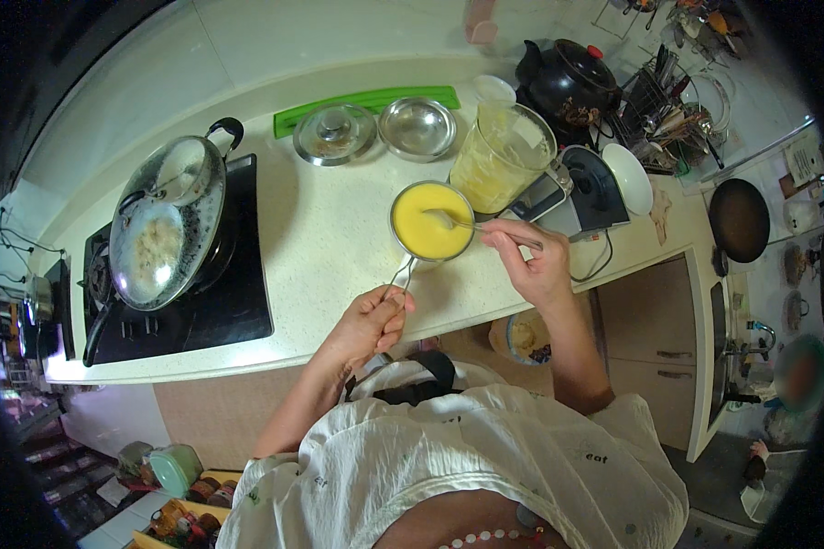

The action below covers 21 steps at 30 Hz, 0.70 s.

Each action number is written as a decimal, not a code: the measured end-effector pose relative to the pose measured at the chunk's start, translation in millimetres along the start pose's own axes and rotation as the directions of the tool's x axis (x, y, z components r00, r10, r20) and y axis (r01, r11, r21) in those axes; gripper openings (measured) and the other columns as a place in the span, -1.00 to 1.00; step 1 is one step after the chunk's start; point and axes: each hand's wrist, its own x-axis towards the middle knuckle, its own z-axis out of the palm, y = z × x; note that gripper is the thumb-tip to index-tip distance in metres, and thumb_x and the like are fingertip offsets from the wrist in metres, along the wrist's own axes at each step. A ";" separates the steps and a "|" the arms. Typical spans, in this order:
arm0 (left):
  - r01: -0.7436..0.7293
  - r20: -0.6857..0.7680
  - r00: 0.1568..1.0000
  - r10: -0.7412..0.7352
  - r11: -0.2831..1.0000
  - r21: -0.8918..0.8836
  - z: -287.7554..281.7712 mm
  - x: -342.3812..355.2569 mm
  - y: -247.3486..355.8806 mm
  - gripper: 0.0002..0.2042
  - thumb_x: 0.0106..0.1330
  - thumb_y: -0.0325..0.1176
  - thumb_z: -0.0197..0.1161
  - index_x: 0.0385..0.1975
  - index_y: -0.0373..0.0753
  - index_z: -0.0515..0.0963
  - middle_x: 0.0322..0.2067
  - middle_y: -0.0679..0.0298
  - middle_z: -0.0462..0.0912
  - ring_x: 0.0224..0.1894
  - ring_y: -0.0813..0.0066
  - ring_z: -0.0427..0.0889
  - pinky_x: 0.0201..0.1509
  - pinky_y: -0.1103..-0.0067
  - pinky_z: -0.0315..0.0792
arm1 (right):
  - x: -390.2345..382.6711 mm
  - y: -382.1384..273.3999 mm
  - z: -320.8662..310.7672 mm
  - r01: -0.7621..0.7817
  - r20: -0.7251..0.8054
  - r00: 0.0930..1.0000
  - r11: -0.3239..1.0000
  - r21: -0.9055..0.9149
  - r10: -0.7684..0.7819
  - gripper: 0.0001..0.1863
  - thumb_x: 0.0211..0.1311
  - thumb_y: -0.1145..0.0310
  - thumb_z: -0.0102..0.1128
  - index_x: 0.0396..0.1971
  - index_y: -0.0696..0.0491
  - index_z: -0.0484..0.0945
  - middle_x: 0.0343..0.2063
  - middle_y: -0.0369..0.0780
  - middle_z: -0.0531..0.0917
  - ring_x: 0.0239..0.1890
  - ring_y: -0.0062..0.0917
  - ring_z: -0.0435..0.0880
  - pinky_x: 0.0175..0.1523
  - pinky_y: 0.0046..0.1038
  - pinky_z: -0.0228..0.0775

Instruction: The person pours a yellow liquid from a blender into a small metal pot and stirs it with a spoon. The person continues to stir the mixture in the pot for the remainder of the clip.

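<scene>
My left hand (374,322) is closed round the thin metal handle of a round, metal-rimmed vessel (395,229) at the middle of the counter. Whether it is a small pan or a strainer I cannot tell. Thick yellow liquid (427,241) fills it nearly to the rim. In my right hand (533,264) is a metal spoon (467,224), gripped by its handle, its bowl dipping into the liquid's surface. Just behind and to the right stands a clear blender jug (504,157), its inside smeared with yellow.
A lidded pan (169,220) sits on the black hob (238,302) at left. Behind lie a metal lid (334,134), a steel bowl (417,129) and a green strip (293,120). At right are a black kettle (569,82), a white bowl (627,179) and a cable (604,265).
</scene>
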 end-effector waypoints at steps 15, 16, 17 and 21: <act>0.004 -0.004 1.000 -0.004 1.000 -0.004 0.9 0.3 0.5 -0.79 0.50 -0.26 -0.05 -0.28 -0.25 0.43 -0.70 0.50 0.19 -0.76 0.74 0.08 -0.73 0.73 0.00 | 0.3 1.1 1.4 -0.018 -0.018 1.000 0.999 0.031 0.018 -0.86 0.21 0.56 0.17 -0.25 0.20 0.63 -0.38 -0.15 0.73 -0.33 -0.52 0.75 -0.24 -0.55 0.55; 0.004 -0.006 1.000 -0.004 1.000 -0.002 1.2 0.4 0.7 -0.79 0.50 -0.26 -0.05 -0.28 -0.25 0.43 -0.70 0.50 0.19 -0.76 0.74 0.09 -0.73 0.73 0.00 | 1.4 2.0 0.9 -0.028 -0.021 0.999 0.999 0.040 0.029 -0.87 0.21 0.56 0.17 -0.25 0.20 0.63 -0.38 -0.14 0.73 -0.34 -0.52 0.75 -0.24 -0.55 0.55; 0.004 -0.007 1.000 -0.004 1.000 0.001 1.2 0.7 1.0 -0.79 0.50 -0.27 -0.05 -0.28 -0.25 0.43 -0.70 0.50 0.19 -0.76 0.74 0.09 -0.73 0.73 0.01 | 1.3 0.6 0.1 -0.029 -0.019 0.999 0.999 0.040 0.030 -0.87 0.21 0.56 0.17 -0.26 0.20 0.63 -0.39 -0.14 0.73 -0.33 -0.52 0.75 -0.24 -0.55 0.55; -0.007 0.003 1.000 0.007 1.000 -0.006 0.4 1.0 -1.3 -0.79 0.50 -0.25 -0.05 -0.28 -0.24 0.44 -0.70 0.50 0.19 -0.76 0.74 0.08 -0.73 0.73 0.00 | 0.7 -1.6 0.8 -0.018 0.005 1.000 1.000 0.023 0.018 -0.87 0.22 0.56 0.16 -0.26 0.22 0.62 -0.40 -0.14 0.73 -0.33 -0.52 0.75 -0.24 -0.57 0.55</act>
